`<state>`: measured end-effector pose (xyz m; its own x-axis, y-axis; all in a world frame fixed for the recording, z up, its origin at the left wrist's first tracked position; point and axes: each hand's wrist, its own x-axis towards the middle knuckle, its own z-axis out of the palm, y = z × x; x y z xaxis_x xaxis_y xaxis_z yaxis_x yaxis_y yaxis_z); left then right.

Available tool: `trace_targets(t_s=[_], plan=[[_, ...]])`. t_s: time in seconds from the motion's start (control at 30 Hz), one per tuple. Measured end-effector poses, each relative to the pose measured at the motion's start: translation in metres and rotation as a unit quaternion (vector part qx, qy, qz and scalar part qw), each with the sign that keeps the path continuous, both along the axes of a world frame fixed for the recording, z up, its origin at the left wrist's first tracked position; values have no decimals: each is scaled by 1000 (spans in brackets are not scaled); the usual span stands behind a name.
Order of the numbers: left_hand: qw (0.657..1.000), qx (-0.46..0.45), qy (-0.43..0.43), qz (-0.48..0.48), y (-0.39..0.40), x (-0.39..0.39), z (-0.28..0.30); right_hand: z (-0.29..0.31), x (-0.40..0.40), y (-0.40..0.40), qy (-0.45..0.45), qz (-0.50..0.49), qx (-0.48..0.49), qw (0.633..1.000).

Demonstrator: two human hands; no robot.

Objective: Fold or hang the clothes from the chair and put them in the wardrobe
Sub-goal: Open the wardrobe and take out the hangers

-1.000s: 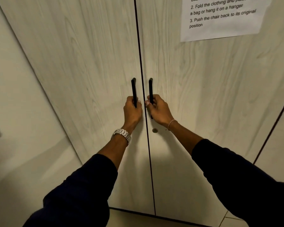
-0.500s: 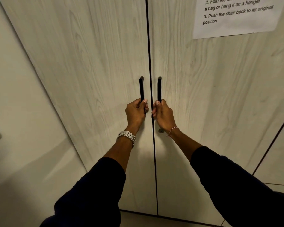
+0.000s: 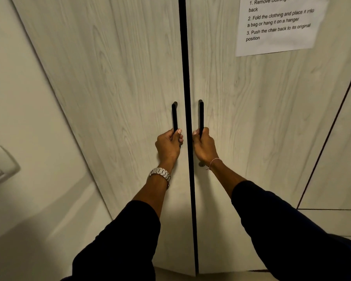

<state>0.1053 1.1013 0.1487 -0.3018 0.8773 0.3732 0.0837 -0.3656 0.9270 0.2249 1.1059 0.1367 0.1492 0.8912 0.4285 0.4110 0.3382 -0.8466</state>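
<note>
Standing square before the wardrobe (image 3: 114, 82), both of its pale wood-grain doors nearly shut, only a dark slit (image 3: 187, 138) showing between them. Left hand (image 3: 167, 146) wrapped round the lower end of the left black handle (image 3: 174, 116), fingers curled tight about the bar, thumbnail up; right hand (image 3: 204, 147) gripping the lower end of the right handle (image 3: 201, 114) in the same manner, fingers closed round it. Silver watch (image 3: 160, 174) on the left wrist, thin bracelet (image 3: 214, 162) on the right, dark sleeves pushed partway up the forearms. No clothes, no chair, no hanger anywhere in view — so impossible to say from here whether any garment is folded or hung. Judging by the grip on both handles, either the very start, doors about to be pulled open to receive the clothes, or the close, doors being drawn together; cannot tell which. Wardrobe's inside hidden: nothing visible through the slit but darkness, contents unknown. Taped to the right door, a printed sheet (image 3: 280, 27) listing steps — remove clothing from the chair back, fold into a bag or hang on a hanger, push the chair back. At far left, a white wall switch (image 3: 0, 165) on the plain wall.
</note>
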Motion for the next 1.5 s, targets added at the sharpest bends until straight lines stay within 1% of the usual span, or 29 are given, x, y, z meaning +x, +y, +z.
trace_targets(t_s=[0.43, 0.63, 0.87, 1.17, 1.33, 1.5], plan=[[999, 10, 29, 42, -75, -27, -3, -3, 14, -95, 28, -8, 2, 1000], [998, -4, 13, 57, -105, -41, -6, 0, 26, -131, 37, -8, 0, 999], [994, 7, 23, 103, -145, -57, -5, 2, 40, -169, 66, -6, -11, 998], [988, 21, 32, 149, -198, -94, -6, 3, 61, -221, 164, -75, 12, 984], [981, 13, 45, 187, -227, -119, -6, 7, 80, -253, 174, -109, 28, 978], [977, -1, 50, 205, -254, -145, -2, 9, 99, -278, 171, -138, 37, 975]])
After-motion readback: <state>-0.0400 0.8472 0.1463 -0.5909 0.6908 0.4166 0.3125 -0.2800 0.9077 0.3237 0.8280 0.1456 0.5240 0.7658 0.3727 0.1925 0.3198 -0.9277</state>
